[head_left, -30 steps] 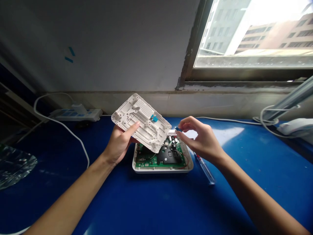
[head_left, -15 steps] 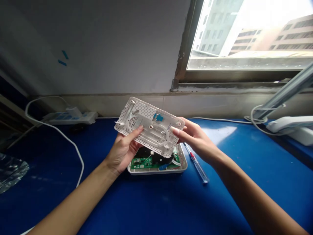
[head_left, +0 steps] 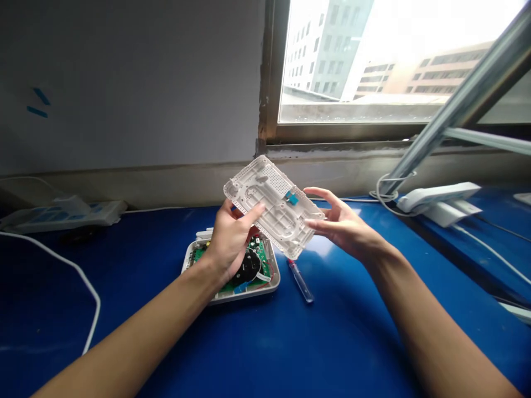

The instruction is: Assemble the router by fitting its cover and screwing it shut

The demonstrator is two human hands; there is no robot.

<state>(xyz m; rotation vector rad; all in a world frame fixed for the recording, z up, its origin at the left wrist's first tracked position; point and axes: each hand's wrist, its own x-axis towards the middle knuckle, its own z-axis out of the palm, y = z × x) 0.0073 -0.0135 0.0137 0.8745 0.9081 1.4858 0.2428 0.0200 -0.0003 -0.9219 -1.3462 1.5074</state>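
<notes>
A white perforated plastic cover [head_left: 276, 190], ribbed inside face towards me and a blue tab on it, is held tilted above the table. My left hand [head_left: 234, 232] grips its lower left edge, thumb on the inside face and fingers behind. At the right end my right hand [head_left: 342, 224] pinches the corner with the thumb in front; its index finger is lifted off. Below and left lies the open white device housing [head_left: 271, 287], showing a green circuit board [head_left: 263, 254] and a round black part [head_left: 249, 270]. My left hand hides some of it.
A screwdriver with a clear handle [head_left: 302, 283] lies right of the housing on the blue table [head_left: 265, 342]. White power strips stand at the back left [head_left: 103, 213] and right [head_left: 443, 196]. A metal pole [head_left: 440, 121] slants up by the window; a white cable [head_left: 78, 271] curves at left.
The view has swung to the right. The cover has turned further clockwise and sits right of the housing, uncovering more of the circuit board. My right index finger has lifted away from the cover.
</notes>
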